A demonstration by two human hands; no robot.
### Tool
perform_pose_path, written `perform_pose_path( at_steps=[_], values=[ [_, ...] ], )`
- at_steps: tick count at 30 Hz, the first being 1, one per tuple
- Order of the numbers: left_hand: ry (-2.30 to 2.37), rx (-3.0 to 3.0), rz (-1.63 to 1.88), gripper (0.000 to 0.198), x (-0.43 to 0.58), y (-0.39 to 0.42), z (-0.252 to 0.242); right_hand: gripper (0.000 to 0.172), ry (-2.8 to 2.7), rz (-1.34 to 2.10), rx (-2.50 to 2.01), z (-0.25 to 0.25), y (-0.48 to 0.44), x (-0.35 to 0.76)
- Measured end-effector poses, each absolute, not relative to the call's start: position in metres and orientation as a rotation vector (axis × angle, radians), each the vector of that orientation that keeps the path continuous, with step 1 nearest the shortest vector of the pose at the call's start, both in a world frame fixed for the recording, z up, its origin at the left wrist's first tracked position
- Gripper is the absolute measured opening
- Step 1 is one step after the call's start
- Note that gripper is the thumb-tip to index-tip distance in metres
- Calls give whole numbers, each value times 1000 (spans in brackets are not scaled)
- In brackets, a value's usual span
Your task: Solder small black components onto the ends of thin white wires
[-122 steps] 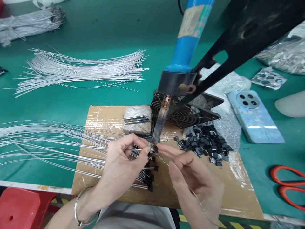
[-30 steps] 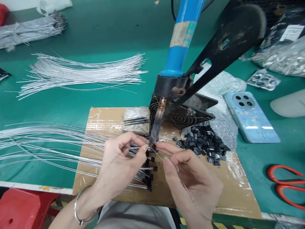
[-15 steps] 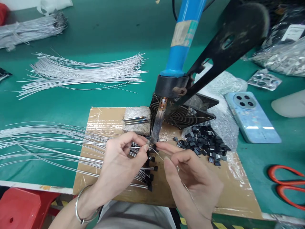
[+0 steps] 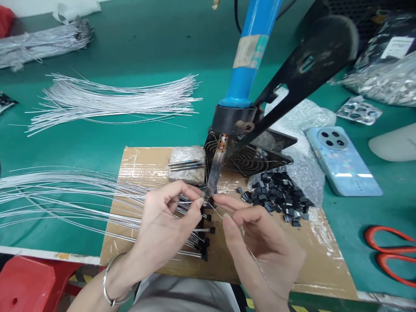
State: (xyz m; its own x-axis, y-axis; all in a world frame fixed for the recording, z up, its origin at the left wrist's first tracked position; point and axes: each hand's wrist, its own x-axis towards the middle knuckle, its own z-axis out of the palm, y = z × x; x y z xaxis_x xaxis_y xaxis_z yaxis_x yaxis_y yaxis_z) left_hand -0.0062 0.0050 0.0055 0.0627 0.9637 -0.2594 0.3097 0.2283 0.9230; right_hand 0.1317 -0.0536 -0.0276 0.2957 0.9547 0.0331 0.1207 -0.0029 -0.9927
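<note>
A blue-handled soldering iron hangs in a black stand, its burnt tip pointing down at a taped cardboard pad. My left hand pinches a thin silver wire with a small black part right at the tip. My right hand pinches a fine solder wire and holds its end against the same spot. Below the hands lie several wires with black parts on their ends.
A heap of loose black parts lies right of the tip. Silver wire bundles spread left and behind. A small fan, a grey block, a blue phone and red scissors surround the pad.
Both hands stay pinched at the iron's tip; only the camera has shifted slightly.
</note>
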Motion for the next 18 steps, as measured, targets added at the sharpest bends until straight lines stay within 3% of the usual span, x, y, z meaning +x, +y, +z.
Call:
perform_pose_path(
  at_steps=[18],
  values=[
    [1432,1324,821,9,-8,6,2,18,-1084,895,-1369,-31,-54,131]
  ],
)
